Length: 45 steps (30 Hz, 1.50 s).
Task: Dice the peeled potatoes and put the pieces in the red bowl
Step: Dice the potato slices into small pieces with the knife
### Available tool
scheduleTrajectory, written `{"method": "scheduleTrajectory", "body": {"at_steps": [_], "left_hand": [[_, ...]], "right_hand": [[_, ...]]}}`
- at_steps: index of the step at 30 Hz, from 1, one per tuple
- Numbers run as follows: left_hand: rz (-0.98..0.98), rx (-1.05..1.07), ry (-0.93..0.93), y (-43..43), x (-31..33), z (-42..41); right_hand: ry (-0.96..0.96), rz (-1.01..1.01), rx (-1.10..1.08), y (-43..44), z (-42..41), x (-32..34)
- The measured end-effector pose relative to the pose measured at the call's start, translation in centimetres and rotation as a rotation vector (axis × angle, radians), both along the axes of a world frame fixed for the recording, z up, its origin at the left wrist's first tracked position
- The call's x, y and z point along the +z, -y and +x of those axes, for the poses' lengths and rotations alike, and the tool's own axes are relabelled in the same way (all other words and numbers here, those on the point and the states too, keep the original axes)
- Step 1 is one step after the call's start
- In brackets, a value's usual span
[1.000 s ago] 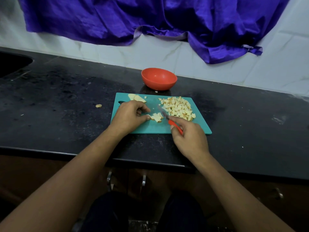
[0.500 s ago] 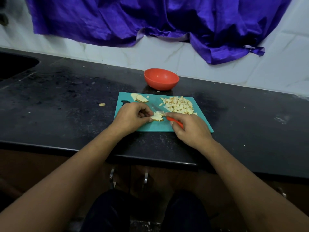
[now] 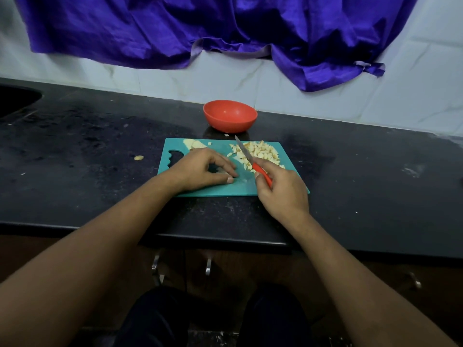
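Observation:
A teal cutting board [image 3: 225,189] lies on the black counter. On its far right is a pile of diced potato [image 3: 261,152], and potato slices [image 3: 193,144] lie at its far left corner. My left hand [image 3: 206,169] rests on the board with curled fingers, and its fingertips pinch a small pale potato piece [image 3: 223,173]. My right hand [image 3: 281,192] grips the red handle of a knife [image 3: 246,156]. The blade points away from me over the near edge of the pile. The red bowl [image 3: 230,116] stands behind the board, and I see nothing in it.
A stray potato bit [image 3: 138,158] lies on the counter left of the board, and another small bit [image 3: 226,134] in front of the bowl. A dark sink [image 3: 15,101] is at the far left. Purple cloth [image 3: 225,33] hangs on the tiled wall.
The knife left the piece under my left fingers and its blade swung up to point away over the pile. My left hand stayed in place on the board.

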<state>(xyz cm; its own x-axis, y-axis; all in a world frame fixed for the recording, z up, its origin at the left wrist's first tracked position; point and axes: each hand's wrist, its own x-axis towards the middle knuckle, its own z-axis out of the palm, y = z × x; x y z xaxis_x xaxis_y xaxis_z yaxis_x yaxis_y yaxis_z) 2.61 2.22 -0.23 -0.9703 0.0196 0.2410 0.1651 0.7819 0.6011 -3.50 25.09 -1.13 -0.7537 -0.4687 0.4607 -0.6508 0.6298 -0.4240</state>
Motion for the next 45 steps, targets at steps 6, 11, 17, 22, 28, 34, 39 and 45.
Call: {"method": "scheduleTrajectory", "body": {"at_steps": [6, 11, 17, 22, 28, 34, 39, 45], "left_hand": [[-0.041, 0.185, -0.065, -0.6, -0.5, 0.1], [-0.097, 0.467, -0.102, -1.8, -0.7, 0.4], [-0.173, 0.554, -0.115, -2.3, -1.1, 0.8], [0.114, 0.289, 0.027, 1.0, -0.5, 2.8], [0.179, 0.198, 0.055, 2.6, -0.9, 2.8], [0.146, 0.257, -0.003, 2.3, -1.3, 2.7], [0.111, 0.273, -0.037, 1.8, -1.3, 2.7], [0.095, 0.268, -0.045, 1.8, -1.2, 2.7]], "right_hand": [[-0.014, 0.015, -0.003, 0.1, 0.0, 0.0], [-0.023, 0.02, -0.001, 0.1, 0.1, 0.0], [-0.027, 0.046, 0.001, 0.2, 0.3, 0.1], [-0.034, 0.067, 0.009, 0.3, 0.5, 0.3], [-0.04, 0.144, 0.032, 0.4, 2.1, 0.5], [-0.052, 0.239, 0.019, 1.8, 4.8, 0.7], [-0.071, 0.27, 0.035, 2.9, 5.7, 0.8], [-0.075, 0.293, 0.088, 3.3, 5.6, 1.0]]}}
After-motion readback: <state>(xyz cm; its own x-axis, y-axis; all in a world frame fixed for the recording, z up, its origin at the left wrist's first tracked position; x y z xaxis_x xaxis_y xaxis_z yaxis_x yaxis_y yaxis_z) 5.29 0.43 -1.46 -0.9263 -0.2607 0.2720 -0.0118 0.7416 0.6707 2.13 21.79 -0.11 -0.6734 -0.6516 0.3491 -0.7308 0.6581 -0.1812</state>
